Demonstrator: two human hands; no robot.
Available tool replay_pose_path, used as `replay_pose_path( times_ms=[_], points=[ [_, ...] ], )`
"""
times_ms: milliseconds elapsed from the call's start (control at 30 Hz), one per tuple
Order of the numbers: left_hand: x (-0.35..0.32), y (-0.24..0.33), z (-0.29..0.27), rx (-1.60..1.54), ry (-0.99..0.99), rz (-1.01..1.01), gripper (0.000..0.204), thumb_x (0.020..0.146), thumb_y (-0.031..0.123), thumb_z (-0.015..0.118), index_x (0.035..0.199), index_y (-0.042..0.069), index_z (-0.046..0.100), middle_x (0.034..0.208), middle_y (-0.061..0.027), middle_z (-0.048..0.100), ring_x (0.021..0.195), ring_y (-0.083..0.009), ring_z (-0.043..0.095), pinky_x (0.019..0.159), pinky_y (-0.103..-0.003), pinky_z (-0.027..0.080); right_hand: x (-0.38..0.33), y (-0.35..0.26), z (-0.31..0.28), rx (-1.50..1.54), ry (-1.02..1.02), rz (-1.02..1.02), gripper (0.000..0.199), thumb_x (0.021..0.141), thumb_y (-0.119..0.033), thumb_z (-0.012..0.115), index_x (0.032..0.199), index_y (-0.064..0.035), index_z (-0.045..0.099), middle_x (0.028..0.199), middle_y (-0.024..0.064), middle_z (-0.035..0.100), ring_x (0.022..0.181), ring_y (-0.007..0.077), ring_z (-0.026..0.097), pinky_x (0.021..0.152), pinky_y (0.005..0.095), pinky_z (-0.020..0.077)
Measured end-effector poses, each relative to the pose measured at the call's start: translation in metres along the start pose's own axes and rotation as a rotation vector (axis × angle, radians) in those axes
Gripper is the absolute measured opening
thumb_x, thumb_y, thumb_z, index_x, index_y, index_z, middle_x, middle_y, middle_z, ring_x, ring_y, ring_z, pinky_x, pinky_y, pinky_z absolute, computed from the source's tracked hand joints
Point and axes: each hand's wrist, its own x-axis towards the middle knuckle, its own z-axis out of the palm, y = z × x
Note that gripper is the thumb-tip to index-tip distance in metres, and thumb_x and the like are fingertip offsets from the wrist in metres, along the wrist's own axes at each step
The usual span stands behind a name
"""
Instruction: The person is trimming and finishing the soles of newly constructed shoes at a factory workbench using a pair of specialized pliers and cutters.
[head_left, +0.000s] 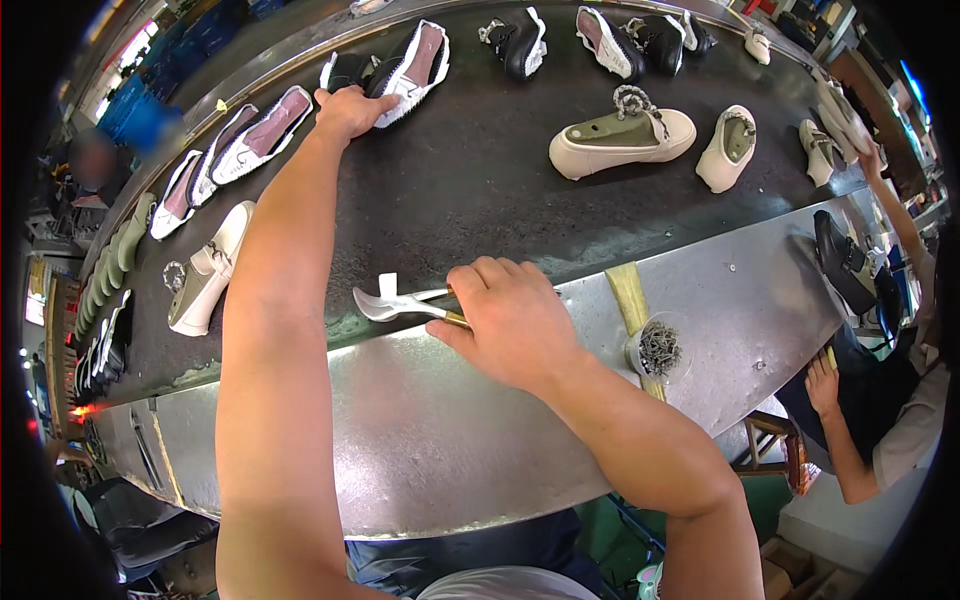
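On the dark belt at the far left, my left hand (350,113) closes over the near end of a black shoe upper (348,72) with white edging. Its thumb lies against the white edge of a second black-and-white shoe upper (416,68) with a pink insole; the fingertips are partly hidden. Low in the middle, my right hand (515,318) is wrapped round the brass-coloured handles of silver pincers (385,304). Their curved end points left, above the metal table edge. A small white tab (388,285) shows beside it.
A cream shoe (620,142) and another cream shoe (727,150) sit on the belt (450,190). A cup of nails (660,347) stands on a yellowish strip (627,297) on the metal ledge (430,430). At right, a co-worker's hand (823,385) rests near a black shoe (842,262).
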Motion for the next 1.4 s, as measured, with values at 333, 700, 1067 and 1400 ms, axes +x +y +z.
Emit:
replay_pose_path(
  times_ms=[333,700,1067,1400],
  points=[
    [-0.109,-0.043,-0.048,0.1,-0.11,0.125,0.074,0.083,0.063,0.065,0.129,0.005,0.065,0.148,-0.0342,0.038,0.132,-0.0434,0.049,0.109,-0.043,0.043,0.009,-0.007,0.009,0.151,0.321,-0.097,0.044,0.082,-0.037,0.078,0.104,-0.0039,0.059,0.095,0.0137,0.063,0.088,0.0355,0.062,0.077,0.0469,0.048],
    [-0.425,-0.169,-0.168,-0.088,-0.268,0.115,0.055,0.083,0.043,0.078,0.116,0.001,0.068,0.153,-0.0328,0.028,0.127,-0.0482,0.052,0.107,-0.043,0.044,0.0,-0.01,0.012,0.125,0.46,-0.158,0.046,0.082,-0.036,0.079,0.106,-0.0025,0.058,0.093,0.0132,0.063,0.086,0.0348,0.062,0.075,0.0453,0.0489],
    [-0.541,-0.166,-0.139,0.17,0.138,0.462,0.079,0.082,0.036,0.078,0.142,-0.003,0.045,0.153,-0.0362,0.029,0.144,-0.0486,0.029,0.116,-0.052,0.031,-0.11,-0.091,-0.024,0.15,0.39,-0.295,0.047,0.081,-0.031,0.08,0.11,-0.0026,0.058,0.101,0.016,0.064,0.092,0.0374,0.061,0.082,0.0461,0.0482],
    [-0.468,-0.129,-0.118,-0.295,-0.301,0.37,0.064,0.094,0.037,0.065,0.145,0.004,0.047,0.131,-0.0236,0.062,0.122,-0.0332,0.06,0.105,-0.038,0.045,-0.382,-0.139,-0.007,1.203,-0.498,0.62,0.025,0.097,-0.018,0.064,0.118,-0.0051,0.057,0.086,-0.0003,0.058,0.075,0.0058,0.055,0.066,0.0225,0.047]
  ],
)
